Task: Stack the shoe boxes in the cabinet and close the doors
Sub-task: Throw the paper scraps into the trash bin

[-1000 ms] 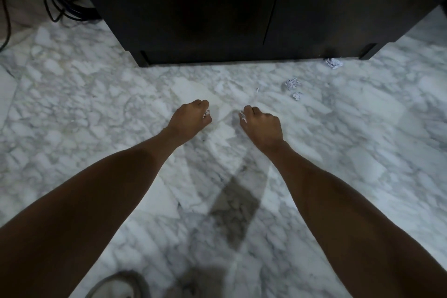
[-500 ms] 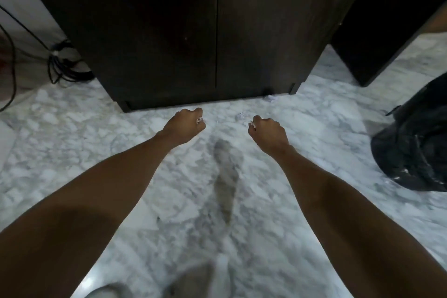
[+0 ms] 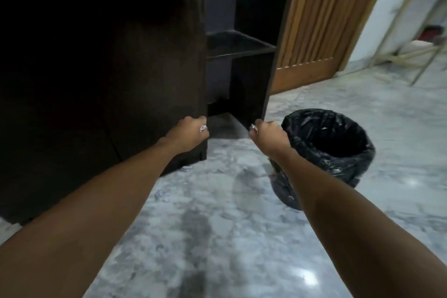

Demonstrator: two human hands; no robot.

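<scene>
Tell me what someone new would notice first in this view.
Two bare arms reach forward, left hand and right hand each closed on a bit of crumpled paper. Ahead stands a dark cabinet; right of it, empty dark shelves. A black-lined bin sits beside the right hand.

Our fists over marble, bin at right

We hold crumpled paper scraps in our left hand (image 3: 191,132) and right hand (image 3: 267,134), before the dark cabinet (image 3: 101,60) and beside the black-lined bin (image 3: 333,150).
</scene>
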